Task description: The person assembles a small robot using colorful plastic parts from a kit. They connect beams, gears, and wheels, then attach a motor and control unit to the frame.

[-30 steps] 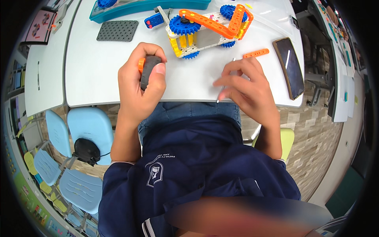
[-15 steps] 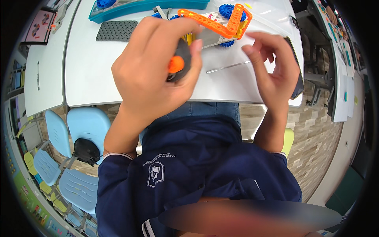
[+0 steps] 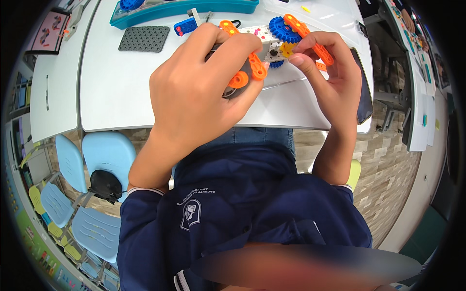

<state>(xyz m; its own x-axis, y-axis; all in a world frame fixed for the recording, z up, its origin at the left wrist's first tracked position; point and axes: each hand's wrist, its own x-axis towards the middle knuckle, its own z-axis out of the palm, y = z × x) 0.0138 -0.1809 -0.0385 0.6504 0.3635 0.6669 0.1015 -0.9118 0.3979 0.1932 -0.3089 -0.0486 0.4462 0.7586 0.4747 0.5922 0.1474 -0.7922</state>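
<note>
A building-set model lies between my hands, with a white perforated body (image 3: 248,33), a large blue gear (image 3: 284,30), a yellow part (image 3: 287,49) and orange beams. My left hand (image 3: 194,77) is closed round its left side, where a dark round part with an orange hub (image 3: 238,79) and a short orange beam (image 3: 257,67) show past the fingers. Much of that side is hidden under the hand. At the right end, my right hand (image 3: 335,77) has thumb and forefinger bent in a pinch by the yellow part, against a slanting orange beam (image 3: 320,53).
A grey perforated plate (image 3: 143,39) and a blue block with pink pins (image 3: 185,27) lie left of the model. Behind stands a teal tray (image 3: 194,8). A dark phone (image 3: 365,99) rests at the table's right edge. Light-blue chairs (image 3: 108,150) stand at the left.
My left hand has moved right, uncovering the blue block. The right hand has come in against the model. The orange beams have shifted, and the right one now slants down to the right.
</note>
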